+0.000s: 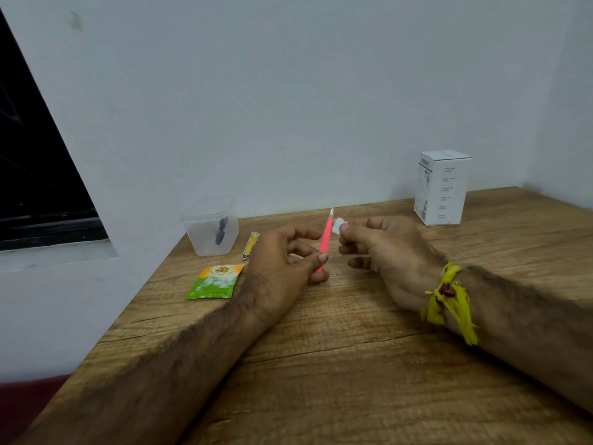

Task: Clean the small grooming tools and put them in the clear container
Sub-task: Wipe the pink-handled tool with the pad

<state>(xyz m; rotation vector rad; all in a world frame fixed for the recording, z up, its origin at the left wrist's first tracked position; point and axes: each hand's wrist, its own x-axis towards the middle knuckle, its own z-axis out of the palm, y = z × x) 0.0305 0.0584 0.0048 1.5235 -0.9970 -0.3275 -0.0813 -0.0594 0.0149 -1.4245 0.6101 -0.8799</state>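
Wooden worktop against a pale wall. Left hand pinches the pink tool low on its shaft, tip upright; right hand pinches a white wipe beside it. Light, stiff, probably slippery: best held mid-shaft. Clear container stands left, 1 dark tool inside.

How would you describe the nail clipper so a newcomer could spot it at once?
Start at the clear container on the wooden table's far left corner, by the wall. Just right of it lies the nail clipper, beyond the green sachet. It is the only slim metal thing with a yellow face lying flat and untouched.
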